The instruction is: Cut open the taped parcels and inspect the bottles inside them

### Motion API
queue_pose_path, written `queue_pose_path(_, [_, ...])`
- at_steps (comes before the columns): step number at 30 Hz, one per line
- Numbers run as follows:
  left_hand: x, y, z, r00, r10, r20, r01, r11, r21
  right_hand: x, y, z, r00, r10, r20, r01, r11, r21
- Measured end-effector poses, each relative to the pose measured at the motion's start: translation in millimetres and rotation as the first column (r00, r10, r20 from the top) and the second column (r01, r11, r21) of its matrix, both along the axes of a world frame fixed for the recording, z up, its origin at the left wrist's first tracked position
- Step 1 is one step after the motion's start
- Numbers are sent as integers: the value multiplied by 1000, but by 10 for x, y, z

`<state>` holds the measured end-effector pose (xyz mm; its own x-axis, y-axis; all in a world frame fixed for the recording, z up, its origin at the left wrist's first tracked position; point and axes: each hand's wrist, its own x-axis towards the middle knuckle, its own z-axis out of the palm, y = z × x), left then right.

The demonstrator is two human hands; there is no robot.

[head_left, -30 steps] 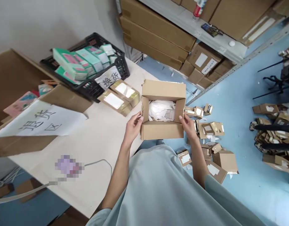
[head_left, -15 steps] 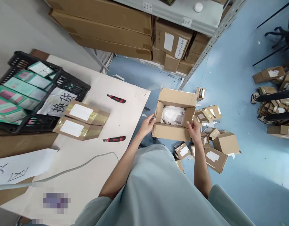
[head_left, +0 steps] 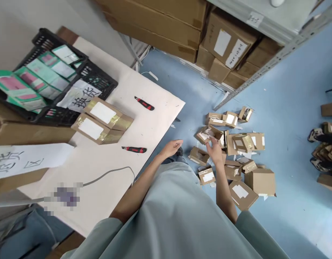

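Note:
My left hand (head_left: 173,146) hovers past the table's edge, fingers stretched out and holding nothing. Lower right of the shelf, my right hand (head_left: 215,152) is also bare, its fingers apart. From this angle it overlaps an open cardboard box (head_left: 201,136) on the floor; I cannot tell if they touch. Two red-and-black utility knives, one farther back (head_left: 144,103) and one nearer (head_left: 134,149), lie on the white table (head_left: 106,187). Beside them stand two taped cardboard boxes with white labels (head_left: 102,120).
A black plastic crate (head_left: 98,77) holds green-and-pink boxes at the table's back left. Opened cartons (head_left: 260,181) are strewn over the blue floor. A metal shelf (head_left: 263,81) with large cartons stands ahead. Another person's shoe (head_left: 314,135) shows at far right.
The open box with white wrapping has left both hands and dropped from between them. The hands are now empty, and the camera view has turned and shifted.

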<state>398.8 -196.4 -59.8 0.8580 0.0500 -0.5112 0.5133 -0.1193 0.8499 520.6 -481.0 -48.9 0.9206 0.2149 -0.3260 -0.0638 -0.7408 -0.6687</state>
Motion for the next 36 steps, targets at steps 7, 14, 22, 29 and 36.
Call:
queue_pose_path(7, [-441, 653, 196, 886, 462, 32, -463, 886, 25, 429, 1138, 126, 942, 336, 3, -334, 935, 117])
queue_pose_path(14, [-1117, 1120, 512, 659, 744, 113, -752, 658, 53, 168, 2373, 301, 740, 671, 53, -658, 705, 264])
queue_pose_path(22, [-2199, 1497, 691, 348, 925, 151, -937, 348, 30, -772, 3702, 401, 529, 847, -59, -786, 515, 343])
queue_pose_path(29, [-2993, 1786, 680, 246, 960, 135, -967, 253, -35, -1649, 4547, 383, 643, 703, -303, -574, 704, 418])
queue_pose_path(36, [-3727, 2116, 706, 247, 958, 143, -963, 259, -73, -2059, 5110, 198, 769, 476, -427, -391, 879, 275])
